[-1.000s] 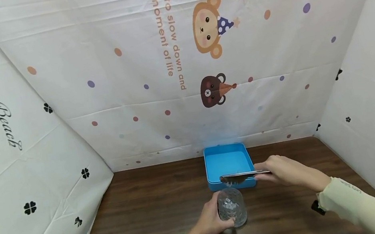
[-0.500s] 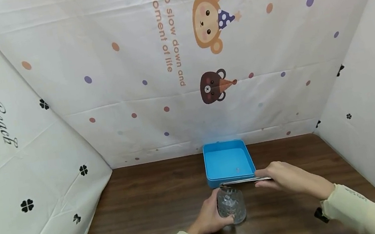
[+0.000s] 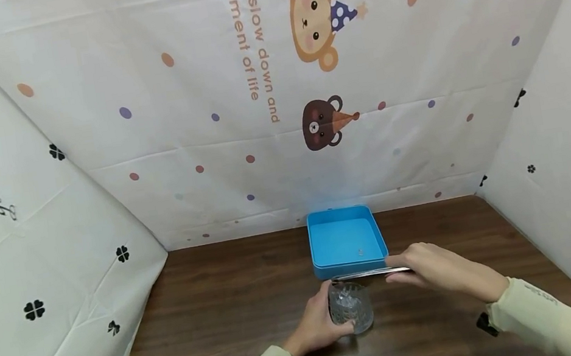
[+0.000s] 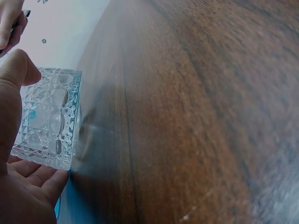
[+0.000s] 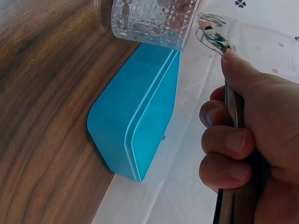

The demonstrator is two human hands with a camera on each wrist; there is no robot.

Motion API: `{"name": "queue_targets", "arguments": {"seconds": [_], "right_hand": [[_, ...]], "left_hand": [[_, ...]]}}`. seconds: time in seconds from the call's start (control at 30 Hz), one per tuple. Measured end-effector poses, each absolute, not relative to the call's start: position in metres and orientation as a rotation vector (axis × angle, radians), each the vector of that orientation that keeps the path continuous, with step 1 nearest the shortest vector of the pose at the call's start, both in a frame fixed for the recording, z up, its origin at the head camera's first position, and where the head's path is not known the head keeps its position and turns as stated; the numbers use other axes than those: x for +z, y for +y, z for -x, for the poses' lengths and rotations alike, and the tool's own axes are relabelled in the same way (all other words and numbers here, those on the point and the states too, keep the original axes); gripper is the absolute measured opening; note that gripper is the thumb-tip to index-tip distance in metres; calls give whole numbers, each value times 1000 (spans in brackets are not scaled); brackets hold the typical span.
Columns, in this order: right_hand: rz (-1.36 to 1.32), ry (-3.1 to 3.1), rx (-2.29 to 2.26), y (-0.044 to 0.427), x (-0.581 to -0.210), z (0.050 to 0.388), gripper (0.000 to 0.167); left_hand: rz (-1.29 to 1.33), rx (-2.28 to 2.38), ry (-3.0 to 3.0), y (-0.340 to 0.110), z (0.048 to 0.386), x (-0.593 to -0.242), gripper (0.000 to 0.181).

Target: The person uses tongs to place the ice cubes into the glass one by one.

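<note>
My left hand [image 3: 315, 321] holds a clear cut-glass tumbler [image 3: 354, 309], thumb on the near side and fingers on the far side. In the left wrist view the tumbler [image 4: 51, 116] stands at the table surface. My right hand [image 3: 434, 269] grips slim metal tongs [image 3: 369, 273], whose tips are at the tumbler's far rim. In the right wrist view the pronged tip of the tongs [image 5: 212, 30] is beside the tumbler's mouth; whether it pinches anything I cannot tell. Just behind the tumbler sits a shallow blue box [image 3: 341, 234] with a small clear piece [image 3: 360, 251] inside.
The brown wood-grain table [image 3: 226, 297] lies beneath everything. A printed white cloth [image 3: 232, 118] rises behind the box, and more cloth [image 3: 61, 310] closes off the left and right sides.
The tongs have come from above the box's near edge down to the tumbler's rim. A small clear piece now shows in the box. The left hand keeps holding the tumbler; the view has tilted slightly.
</note>
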State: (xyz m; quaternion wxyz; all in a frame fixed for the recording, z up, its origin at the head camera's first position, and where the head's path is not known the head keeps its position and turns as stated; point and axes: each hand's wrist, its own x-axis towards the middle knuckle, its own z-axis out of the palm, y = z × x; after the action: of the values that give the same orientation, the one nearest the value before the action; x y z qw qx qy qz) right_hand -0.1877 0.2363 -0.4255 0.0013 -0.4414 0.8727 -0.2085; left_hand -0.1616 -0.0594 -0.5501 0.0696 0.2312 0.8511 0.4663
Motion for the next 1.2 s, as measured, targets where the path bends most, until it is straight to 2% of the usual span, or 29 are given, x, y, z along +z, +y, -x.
{"name": "queue_targets", "arguments": {"seconds": [0.2, 0.43, 0.7, 1.2], "right_hand": [[1380, 2758, -637, 237, -427, 187, 29], [1302, 2835, -642, 236, -430, 184, 19], [1237, 2911, -647, 239, -433, 188, 24], [1223, 2986, -511, 251, -425, 223, 41]], "left_hand": [[-679, 1395, 2551, -61, 162, -548, 90], [-662, 1358, 2558, -61, 162, -547, 92], [-709, 1433, 2519, -60, 161, -548, 81], [-724, 1459, 2526, -62, 159, -548, 81]]}}
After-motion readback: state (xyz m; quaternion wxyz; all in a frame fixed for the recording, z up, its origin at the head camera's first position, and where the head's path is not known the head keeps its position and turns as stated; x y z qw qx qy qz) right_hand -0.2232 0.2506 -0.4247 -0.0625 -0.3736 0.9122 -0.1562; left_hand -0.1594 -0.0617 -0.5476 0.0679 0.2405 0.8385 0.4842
